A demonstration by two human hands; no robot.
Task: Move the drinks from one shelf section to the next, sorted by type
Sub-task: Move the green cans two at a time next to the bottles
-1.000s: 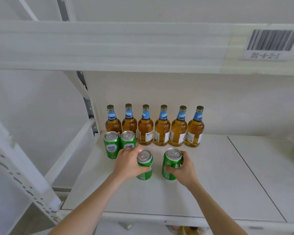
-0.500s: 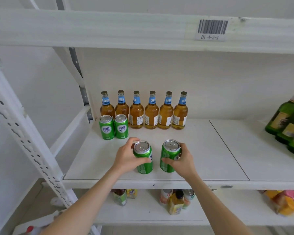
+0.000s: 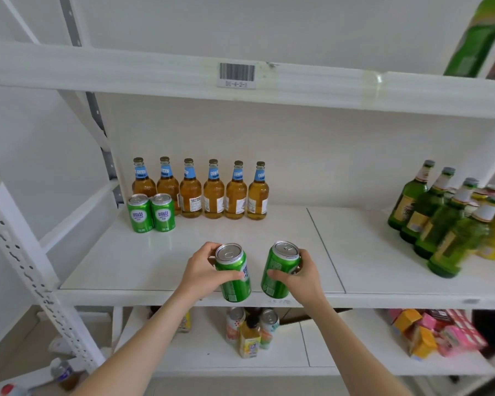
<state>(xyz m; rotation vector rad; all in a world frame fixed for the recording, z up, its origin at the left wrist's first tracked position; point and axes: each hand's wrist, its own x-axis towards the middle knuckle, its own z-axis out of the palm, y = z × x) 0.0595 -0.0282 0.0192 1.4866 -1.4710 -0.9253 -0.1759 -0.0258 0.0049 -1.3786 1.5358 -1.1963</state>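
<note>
1. Left hand (image 3: 203, 270) grips the left can (image 3: 233, 277): thumb across the front of the body, fingers curled round the rim behind.
2. Right hand (image 3: 300, 277) grips the right can (image 3: 279, 271): thumb on the front, fingers wrapped round the far side.
3. Both cans are green with silver tops. They are side by side, apart, tops leaning slightly away from each other.
4. Their bases show against the front lip of the shelf (image 3: 143, 264), left of the seam (image 3: 325, 247). Cannot tell whether they touch the board.
5. Back left of that section: a pair of cans (image 3: 150, 212), same green, upright and touching.
6. Behind and to the right of the pair: six amber bottles (image 3: 200, 192) with blue neck labels, in one row against the back wall.
7. Right of the seam: green bottles (image 3: 432, 215), clustered at the far right and blurred.
8. A barcode label (image 3: 237, 75) sits on the edge of the shelf above.
9. Lower shelf (image 3: 312, 364): mixed drinks (image 3: 249, 330) in the middle, coloured boxes (image 3: 437, 332) to the right.
</note>
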